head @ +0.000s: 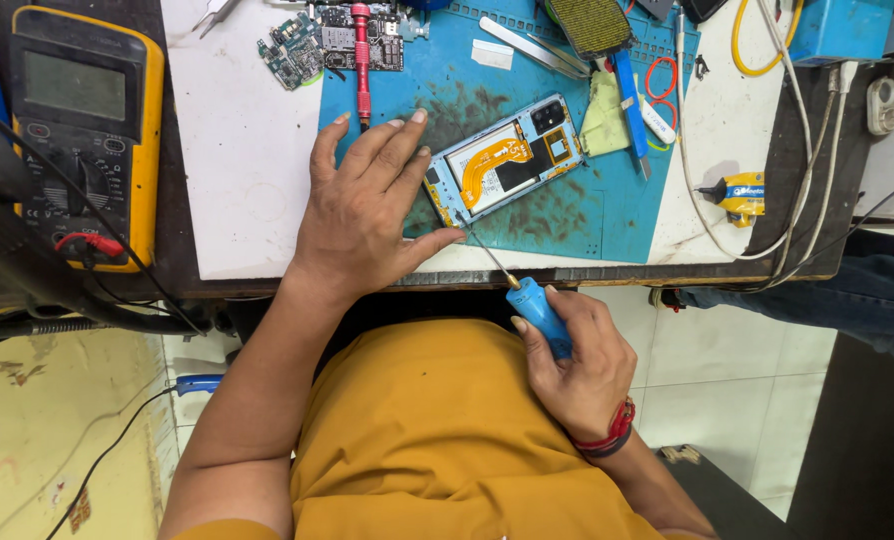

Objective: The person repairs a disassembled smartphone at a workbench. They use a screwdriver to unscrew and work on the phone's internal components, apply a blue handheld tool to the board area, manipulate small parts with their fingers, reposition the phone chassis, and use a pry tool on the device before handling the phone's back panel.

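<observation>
Left hand point(362, 205) is down flat on the blue work mat point(577, 215), fingers spread and open, gripping nothing. Just past its fingertips and thumb lies the opened phone point(507, 165), back cover off, orange flex cable showing, tilted on the mat; thumb and nearest fingertips sit right at the phone's near end, seemingly touching its edge.

Right hand point(577, 365) is closed around the blue handle of a screwdriver point(527, 295), held below the bench edge, close to the person's yellow shirt. The thin shaft runs up and away from that hand, its tip reaching the phone's near corner, right beside the left thumb. So the phone lies ahead of the right hand, beyond the bench edge, with the left thumb close to the shaft's line.

Beyond the left fingertips: a red-handled screwdriver point(361, 55) lying on the mat, and loose circuit boards point(322, 45) around it. Well off to the outside of the left hand sits a yellow multimeter point(82, 135) with its leads.

Past the phone, away from both hands: a yellowish cloth point(607, 120), a blue-handled tool point(627, 105), tweezers point(537, 50) and a brush head point(589, 25). Further off the right hand's side, white cables point(797, 150) trail across the bench beside a small yellow glue bottle point(737, 195).
</observation>
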The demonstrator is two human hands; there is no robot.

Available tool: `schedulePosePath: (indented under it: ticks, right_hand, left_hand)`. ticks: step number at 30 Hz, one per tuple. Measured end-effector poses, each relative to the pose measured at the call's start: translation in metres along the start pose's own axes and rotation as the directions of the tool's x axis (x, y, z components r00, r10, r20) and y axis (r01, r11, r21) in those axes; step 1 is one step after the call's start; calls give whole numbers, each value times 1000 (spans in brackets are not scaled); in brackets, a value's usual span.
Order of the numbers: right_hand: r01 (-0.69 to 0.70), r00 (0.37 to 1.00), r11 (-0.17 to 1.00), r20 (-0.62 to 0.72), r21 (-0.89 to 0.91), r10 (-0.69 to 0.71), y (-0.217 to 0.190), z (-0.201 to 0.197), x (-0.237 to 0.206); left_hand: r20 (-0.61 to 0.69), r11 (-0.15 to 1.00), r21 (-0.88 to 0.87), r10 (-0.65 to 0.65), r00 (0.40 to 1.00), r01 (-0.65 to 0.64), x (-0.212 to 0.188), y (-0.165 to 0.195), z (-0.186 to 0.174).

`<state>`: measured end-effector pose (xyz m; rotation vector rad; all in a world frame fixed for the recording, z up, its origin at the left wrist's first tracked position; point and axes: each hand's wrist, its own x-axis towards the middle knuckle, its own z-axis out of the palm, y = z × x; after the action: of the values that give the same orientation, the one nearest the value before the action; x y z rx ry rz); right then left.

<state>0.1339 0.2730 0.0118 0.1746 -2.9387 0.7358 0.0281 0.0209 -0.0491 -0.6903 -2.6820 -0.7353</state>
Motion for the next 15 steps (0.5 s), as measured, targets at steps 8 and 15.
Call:
schedulePosePath:
  ticks: [8, 15]
  right_hand:
    - [5, 1000, 1000, 15, -19, -5, -3, -2, 1]
    - [-16, 998, 995, 57, 102, 10, 5, -3, 3]
  left_hand:
    - [1, 1000, -1, 6, 1000, -6, -1, 0, 0]
    - [8, 1000, -26, -2, 1000, 2, 0, 0, -1]
